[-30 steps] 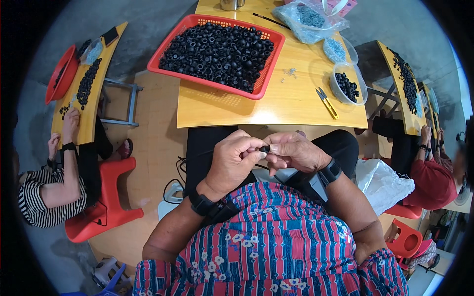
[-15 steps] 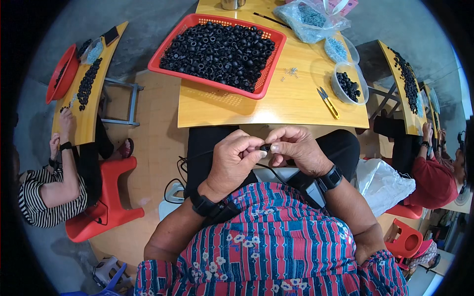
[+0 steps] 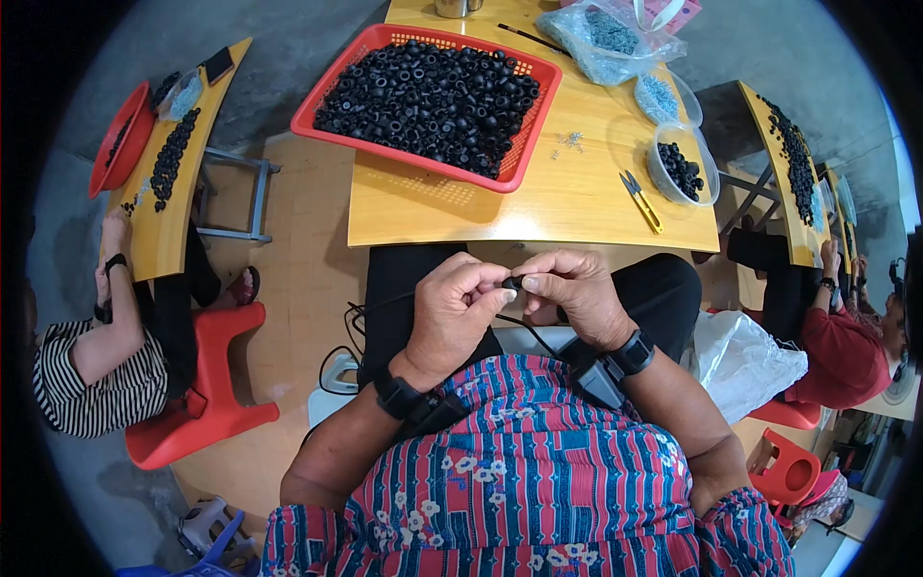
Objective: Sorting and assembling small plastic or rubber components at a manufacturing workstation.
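Note:
Over my lap, just off the table's near edge, both hands meet at a small round black part [image 3: 512, 283]. My left hand [image 3: 452, 306] pinches it from the left between thumb and fingertips. From the right, the thumb and forefinger of my right hand [image 3: 577, 293] close on the same part. The fingertips cover much of it, so its exact shape is hard to see. Beyond my hands, a red plastic basket [image 3: 399, 161] on the table holds a heap of similar black cap-like parts [image 3: 428, 101].
Yellow snips [image 3: 641, 204], tiny silvery bits [image 3: 569, 140] and a clear bowl [image 3: 712, 188] with black parts lie on the wooden table [image 3: 481, 221]. Behind stands a bag [image 3: 615, 62] of bluish pieces. A white sack [image 3: 745, 361] is by my right. People sit at both side tables.
My hands stay almost in place, with a slight shift of the fingers around the black part. At the left table, the other person's hands and arms have moved a little.

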Tool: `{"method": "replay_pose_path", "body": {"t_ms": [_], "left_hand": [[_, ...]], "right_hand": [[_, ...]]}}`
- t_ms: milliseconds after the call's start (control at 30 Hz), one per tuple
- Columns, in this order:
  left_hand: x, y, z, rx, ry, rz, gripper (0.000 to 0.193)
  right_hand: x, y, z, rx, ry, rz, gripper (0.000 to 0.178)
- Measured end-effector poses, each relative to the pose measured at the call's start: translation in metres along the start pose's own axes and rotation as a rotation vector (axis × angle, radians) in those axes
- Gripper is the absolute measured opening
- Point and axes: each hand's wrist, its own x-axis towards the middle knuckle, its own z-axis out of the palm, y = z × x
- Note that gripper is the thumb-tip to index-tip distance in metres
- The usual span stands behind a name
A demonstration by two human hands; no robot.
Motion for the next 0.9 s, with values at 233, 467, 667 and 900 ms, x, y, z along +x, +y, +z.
{"method": "replay_pose_path", "body": {"t_ms": [233, 467, 667, 900], "left_hand": [[0.0, 0.002, -0.001, 0.039, 0.008, 0.034, 0.018], [0.002, 0.006, -0.003, 0.071, -0.002, 0.076, 0.018], [0.001, 0.008, -0.004, 0.069, -0.005, 0.069, 0.018], [0.0, 0.005, -0.003, 0.065, 0.012, 0.065, 0.019]], "right_hand": [[0.001, 0.007, 0.001, 0.154, 0.021, 0.055, 0.011], [0.001, 0.005, -0.002, 0.32, -0.057, 0.101, 0.01], [0.001, 0.005, 0.001, 0.34, -0.083, 0.099, 0.011], [0.001, -0.008, 0.007, 0.313, -0.126, 0.22, 0.02]]}}
